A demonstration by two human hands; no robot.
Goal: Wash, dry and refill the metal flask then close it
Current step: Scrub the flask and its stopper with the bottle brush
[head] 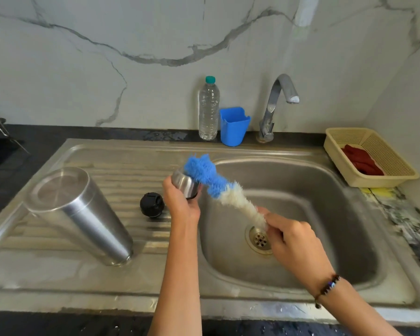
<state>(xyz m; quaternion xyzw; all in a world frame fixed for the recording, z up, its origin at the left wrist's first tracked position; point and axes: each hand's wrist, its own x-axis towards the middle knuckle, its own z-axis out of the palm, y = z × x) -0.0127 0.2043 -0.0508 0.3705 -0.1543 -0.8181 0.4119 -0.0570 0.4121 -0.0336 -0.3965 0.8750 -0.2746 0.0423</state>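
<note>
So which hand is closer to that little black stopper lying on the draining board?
Left. The left hand, holding the small steel cap, is just beside the black stopper; the right hand is over the basin.

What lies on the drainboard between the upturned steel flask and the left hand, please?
In the head view, a black stopper sits between the flask and the left hand, apart from both.

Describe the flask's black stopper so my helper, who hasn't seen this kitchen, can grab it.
On the sink's ribbed draining board, left of the basin, an upturned steel flask stands. Between it and the left hand sits the black stopper: small, round, the only black item there.
</note>
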